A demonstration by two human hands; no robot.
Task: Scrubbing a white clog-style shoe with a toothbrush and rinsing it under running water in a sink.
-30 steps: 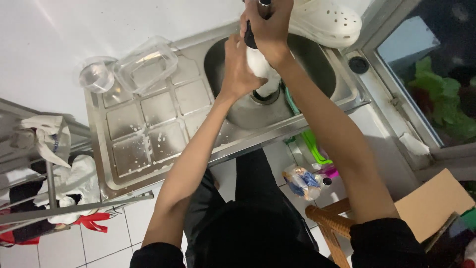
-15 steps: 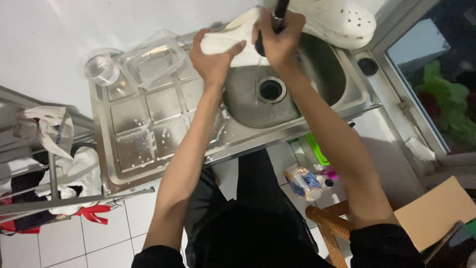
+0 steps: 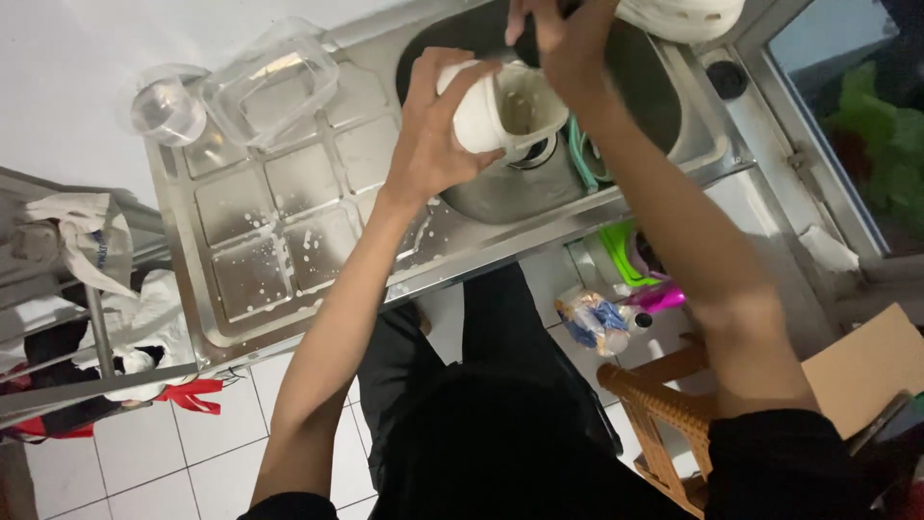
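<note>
1. Clear glass cup (image 3: 166,106) and clear container (image 3: 269,82) sit on the draining board (image 3: 279,241).
2. Left hand (image 3: 433,144), fingers wrapped around the white shoe (image 3: 505,111), has now tipped its opening upward over the sink (image 3: 674,106).
3. Right hand (image 3: 563,43) now reaches at its rim; its finger spread is unclear.

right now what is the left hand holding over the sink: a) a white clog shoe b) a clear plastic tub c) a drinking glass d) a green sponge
a: the left hand grips a white clog shoe over the sink, its opening facing the camera, while the clear tub and the glass sit untouched on the drainboard.
</note>
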